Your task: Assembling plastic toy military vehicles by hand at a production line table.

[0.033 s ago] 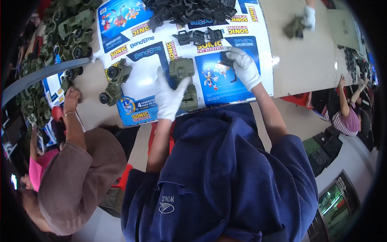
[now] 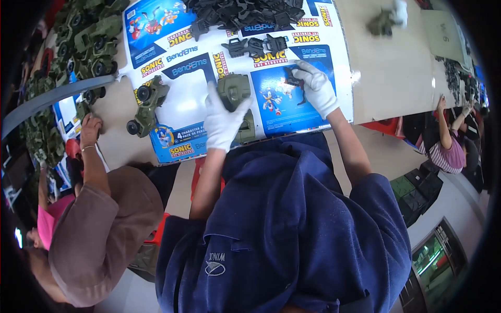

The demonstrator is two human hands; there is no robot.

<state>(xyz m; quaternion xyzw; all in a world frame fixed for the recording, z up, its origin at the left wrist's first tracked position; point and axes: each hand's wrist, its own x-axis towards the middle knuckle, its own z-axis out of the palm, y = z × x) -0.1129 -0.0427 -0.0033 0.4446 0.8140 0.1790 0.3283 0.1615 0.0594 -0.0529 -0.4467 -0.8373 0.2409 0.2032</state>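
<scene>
My left hand, in a white glove, has its fingers stretched and its thumb spread wide. It rests against a dark green toy vehicle that lies on the table close to me, and covers part of its left side. My right hand, also gloved, pinches a small black plastic part between thumb and fingers, above a blue printed panel. The far end of that part shows, while the fingers hide the rest.
A heap of black plastic parts lies at the far side, with several more parts nearer me. Another green vehicle is at left, beside a grey curved bar. A co-worker's gloved hand holds a green piece at far right.
The black part has turned in my right hand and shows a longer, thinner outline. My left hand has shifted slightly right and toward me, by the vehicle.
</scene>
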